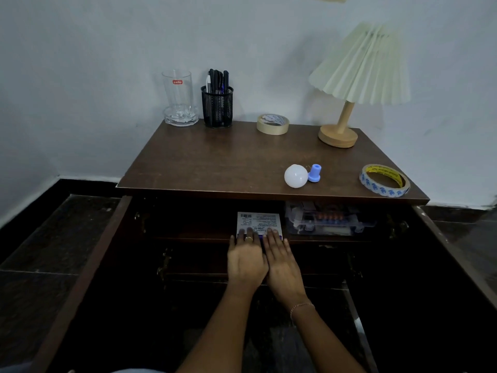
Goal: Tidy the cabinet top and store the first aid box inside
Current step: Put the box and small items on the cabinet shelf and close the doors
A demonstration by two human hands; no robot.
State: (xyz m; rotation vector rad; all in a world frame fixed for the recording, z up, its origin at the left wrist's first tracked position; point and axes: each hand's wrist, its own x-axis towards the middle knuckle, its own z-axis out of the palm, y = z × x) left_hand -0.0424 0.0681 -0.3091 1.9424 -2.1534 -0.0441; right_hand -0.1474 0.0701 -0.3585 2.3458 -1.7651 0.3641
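White "cello" on red label on glass (177,98), far beyond and left of left grip (247,261). Box (258,222) under left and right grip (282,265) fingertips: barcode, small print, unreadable. Beige tape (272,124) and blue-printed tape (384,180), beyond-right: print illegible.

**Both hands flat, side by side**

We hold our left hand (247,261) and right hand (282,265) palm down and edge to edge, fingers straight and stretched forward, their tips roughly level. Both forearms reach up from the bottom of the view and converge towards the wrists (a ring (248,239) sits on a left finger, a thin bracelet (301,306) on the right wrist).
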